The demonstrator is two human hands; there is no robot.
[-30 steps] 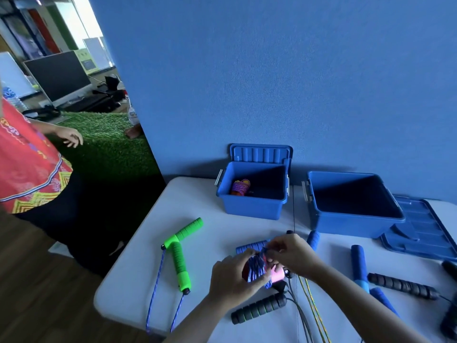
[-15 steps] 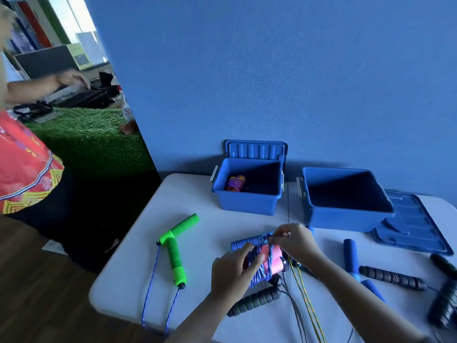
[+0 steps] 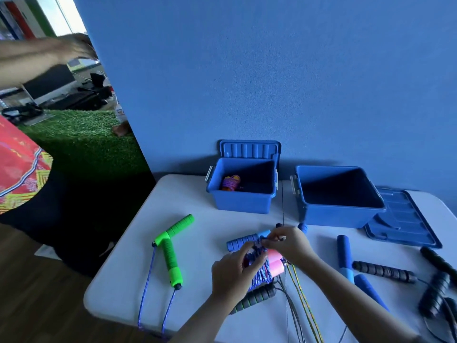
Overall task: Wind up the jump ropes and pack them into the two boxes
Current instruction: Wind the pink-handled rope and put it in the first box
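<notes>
white table [image 3: 193,201], green turf [image 3: 81,142], monitor [image 3: 49,80]

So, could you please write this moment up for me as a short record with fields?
Left hand: grips the pink-handled jump rope wrapped in blue cord.
Right hand: pinches the cord's end above that bundle.
Small blue plastic box: open, holds one wound purple-and-orange rope.
Large blue plastic box: open, nothing visible inside.
Green-handled rope: unwound on the white table, cord hanging over the edge.
</notes>
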